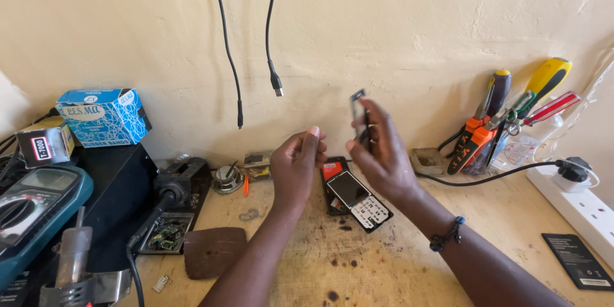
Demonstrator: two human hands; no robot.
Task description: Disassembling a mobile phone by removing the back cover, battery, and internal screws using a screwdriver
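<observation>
My right hand (pixel 382 153) is raised above the wooden bench and grips a thin dark phone frame part (pixel 358 107) upright between its fingers. My left hand (pixel 295 165) is lifted beside it, fingers curled together and a fingertip pointing up, with nothing visible in it. Below both hands lies an opened keypad phone (pixel 358 199) with its screen and white keypad board showing, resting on a dark back piece with a red patch (pixel 332 170).
Two black cables (pixel 275 83) hang down the wall. At left sit a multimeter (pixel 32 208), a blue box (pixel 104 115), a hot-air tool (pixel 73 262), a circuit board (pixel 167 235) and a brown pad (pixel 214 251). Screwdrivers and pliers (pixel 505 118) stand right, with a power strip (pixel 579 204) and a battery (pixel 579 261).
</observation>
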